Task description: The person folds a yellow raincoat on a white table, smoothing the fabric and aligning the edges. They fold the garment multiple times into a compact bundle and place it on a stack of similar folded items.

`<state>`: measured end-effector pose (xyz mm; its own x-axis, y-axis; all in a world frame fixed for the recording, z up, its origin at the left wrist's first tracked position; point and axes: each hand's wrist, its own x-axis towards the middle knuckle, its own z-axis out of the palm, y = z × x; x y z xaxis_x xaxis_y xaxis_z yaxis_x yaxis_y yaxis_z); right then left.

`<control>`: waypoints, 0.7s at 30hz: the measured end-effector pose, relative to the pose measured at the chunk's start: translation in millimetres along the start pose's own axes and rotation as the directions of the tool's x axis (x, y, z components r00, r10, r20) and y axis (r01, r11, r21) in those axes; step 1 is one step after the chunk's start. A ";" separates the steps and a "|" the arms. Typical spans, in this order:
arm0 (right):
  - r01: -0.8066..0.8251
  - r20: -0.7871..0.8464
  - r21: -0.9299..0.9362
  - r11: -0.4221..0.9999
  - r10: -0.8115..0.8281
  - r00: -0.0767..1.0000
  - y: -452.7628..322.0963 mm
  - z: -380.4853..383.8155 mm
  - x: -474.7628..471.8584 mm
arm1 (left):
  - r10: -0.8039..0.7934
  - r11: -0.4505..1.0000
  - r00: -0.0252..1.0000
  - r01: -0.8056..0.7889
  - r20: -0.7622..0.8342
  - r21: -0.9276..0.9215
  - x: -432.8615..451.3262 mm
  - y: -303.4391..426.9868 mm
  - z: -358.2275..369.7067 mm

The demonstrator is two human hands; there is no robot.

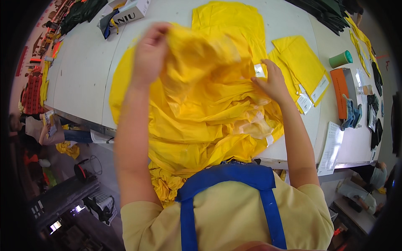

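A crumpled yellow waterproof-looking garment (201, 106) is spread over the table in front of me and hangs over its near edge. My left hand (151, 55), blurred by motion, grips a lifted edge of this fabric at the upper left. On the opposite side, my right hand (274, 81) has thumb and forefinger apart beside the cloth, near a white label (259, 70); whether it touches the fabric is unclear. A flat yellow piece (229, 15) lies beyond the raised part. Translucent lining (256, 125) shows among the folds.
Folded yellow packs with labels (303, 64) lie right on the white table (84, 78). Farther right are a green roll (340, 59), an orange box (339, 91), a blue cloth (351, 113) and a printed sheet (330, 147). A white carton (132, 14) stands back left. Other people are nearby.
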<state>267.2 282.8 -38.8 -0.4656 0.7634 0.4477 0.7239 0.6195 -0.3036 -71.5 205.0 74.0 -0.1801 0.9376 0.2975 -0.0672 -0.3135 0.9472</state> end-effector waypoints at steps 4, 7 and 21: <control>-0.495 0.782 0.185 0.849 0.178 0.597 2.3 11.4 11.9 | 0.310 0.910 0.841 -0.397 -0.444 -0.117 6.4 72.0 -73.2; -0.557 0.396 0.415 0.719 0.409 0.822 22.0 -25.4 16.6 | 0.324 0.932 0.662 -0.348 -0.676 0.106 -27.0 89.3 -114.1; 0.083 0.683 0.335 0.938 -0.303 0.665 -84.1 -104.6 -108.7 | -0.671 0.638 0.444 -0.061 -0.593 -0.768 -283.2 -50.0 -86.1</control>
<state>310.1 128.5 26.1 -0.8764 0.4448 -0.1849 0.4700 0.7058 -0.5300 -101.6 -57.8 -68.0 -0.6169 0.5378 -0.5747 -0.7854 -0.3726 0.4943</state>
